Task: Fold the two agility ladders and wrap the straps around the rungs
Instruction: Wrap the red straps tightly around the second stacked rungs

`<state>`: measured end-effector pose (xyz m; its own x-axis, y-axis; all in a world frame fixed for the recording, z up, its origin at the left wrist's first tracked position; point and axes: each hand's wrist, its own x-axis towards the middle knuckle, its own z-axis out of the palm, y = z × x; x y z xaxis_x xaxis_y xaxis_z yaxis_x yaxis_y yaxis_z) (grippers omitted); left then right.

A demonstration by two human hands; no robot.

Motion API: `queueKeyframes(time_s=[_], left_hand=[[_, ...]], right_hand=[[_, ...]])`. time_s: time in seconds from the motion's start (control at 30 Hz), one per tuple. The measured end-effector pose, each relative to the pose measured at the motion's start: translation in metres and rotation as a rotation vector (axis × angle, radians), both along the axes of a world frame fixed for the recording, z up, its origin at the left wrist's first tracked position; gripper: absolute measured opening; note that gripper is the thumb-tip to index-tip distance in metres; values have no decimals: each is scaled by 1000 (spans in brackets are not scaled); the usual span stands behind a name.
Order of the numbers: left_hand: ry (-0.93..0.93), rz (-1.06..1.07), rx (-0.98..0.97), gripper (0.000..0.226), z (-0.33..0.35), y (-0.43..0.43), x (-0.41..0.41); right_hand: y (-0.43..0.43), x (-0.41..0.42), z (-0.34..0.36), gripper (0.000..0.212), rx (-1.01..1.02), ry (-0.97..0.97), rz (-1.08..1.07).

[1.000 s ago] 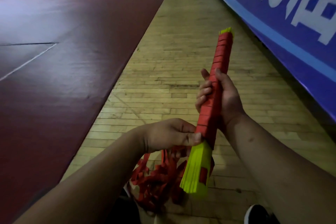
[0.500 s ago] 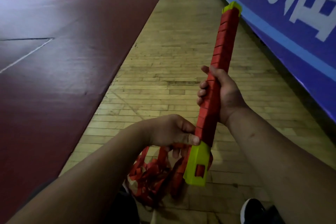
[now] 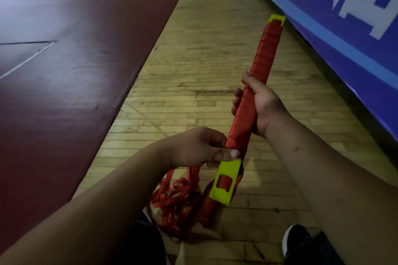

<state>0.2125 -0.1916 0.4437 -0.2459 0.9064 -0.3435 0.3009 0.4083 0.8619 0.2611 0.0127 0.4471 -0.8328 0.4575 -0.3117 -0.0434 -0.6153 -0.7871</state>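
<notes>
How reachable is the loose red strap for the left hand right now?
Probably yes, easily: the left hand pinches the wrapped rung bundle right above the loose red strap, with nothing between them. It would have to let go first, while the right hand grips the bundle's middle.

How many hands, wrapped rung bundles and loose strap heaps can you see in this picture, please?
Hands: 2 (left hand, right hand)
Bundles: 1 (wrapped rung bundle, held by both hands)
Heaps: 1 (loose strap heap, on the floor)
Total: 4
</notes>
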Motion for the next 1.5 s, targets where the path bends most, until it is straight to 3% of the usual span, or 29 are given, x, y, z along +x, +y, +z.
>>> queueKeyframes(time_s=[0.1, 0.23, 0.33, 0.43, 0.53, 0.6, 0.67, 0.87, 1.0, 1.07, 1.33, 1.5], left_hand=[[-71, 82, 69, 22, -8, 1, 5], [-172, 237, 194, 53, -13, 4, -9], [-51, 248, 194, 48, -12, 8, -15], [50, 189, 163, 35, -9, 14, -1], [152, 112, 79, 19, -13, 17, 4], [323, 16, -46, 16, -21, 10, -1], [436, -29, -164, 9, -29, -3, -9], [409, 152, -246, 14, -25, -51, -50], [351, 315, -63, 4, 43, -62, -74], [404, 398, 54, 11, 102, -62, -82], [1078, 518, 544, 7, 373, -65, -71], [1285, 485, 603, 13, 486, -72, -49]], right_hand=[[2, 0, 3, 32, 41, -17, 37], [-10, 11, 5, 27, 284, -211, 263], [-19, 21, 1, 42, 442, -338, 442], [-14, 25, 4, 49, 319, -355, 519], [-13, 29, -3, 40, 426, -417, 443], [-12, 35, -6, 31, 546, -472, 365], [-10, 42, 0, 36, 592, -523, 331], [-11, 61, 39, 32, 391, -398, 275], [-11, 57, 99, 27, 278, -280, 231], [-11, 54, 141, 16, 262, -217, 196], [-24, 53, 321, 16, 348, 38, 19], [-46, 60, 405, 23, 475, 130, -16]])
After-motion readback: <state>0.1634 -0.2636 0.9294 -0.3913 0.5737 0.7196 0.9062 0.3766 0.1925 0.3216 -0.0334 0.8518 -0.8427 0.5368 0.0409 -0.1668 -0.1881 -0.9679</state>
